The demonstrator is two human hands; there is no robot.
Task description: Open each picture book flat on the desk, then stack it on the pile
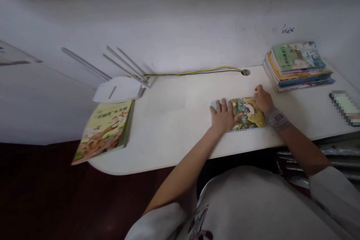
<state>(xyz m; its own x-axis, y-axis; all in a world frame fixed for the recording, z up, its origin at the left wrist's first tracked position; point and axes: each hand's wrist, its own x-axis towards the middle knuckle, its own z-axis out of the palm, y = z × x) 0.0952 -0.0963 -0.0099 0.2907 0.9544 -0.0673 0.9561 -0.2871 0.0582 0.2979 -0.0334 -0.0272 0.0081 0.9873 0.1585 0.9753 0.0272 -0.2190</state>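
Note:
A thin picture book (246, 114) with a green and yellow cartoon cover lies on the white desk (171, 127) in front of me. My left hand (223, 117) rests flat on its left part, fingers spread and pointing to the wall. At the book's upper right corner my right hand (263, 99) is closed, thumb and fingers pinched together along the edge. The wrist above it wears a watch (278, 117). Part of the cover is hidden under both hands, and the right fingertips are partly out of sight.
A stack of picture books (299, 65) stands at the back right, with a phone (345, 107) nearer the right edge. On the left are a white router (118, 90) and a pile of books (105, 131) overhanging the rounded desk end. Cables (194, 72) run to a desk hole.

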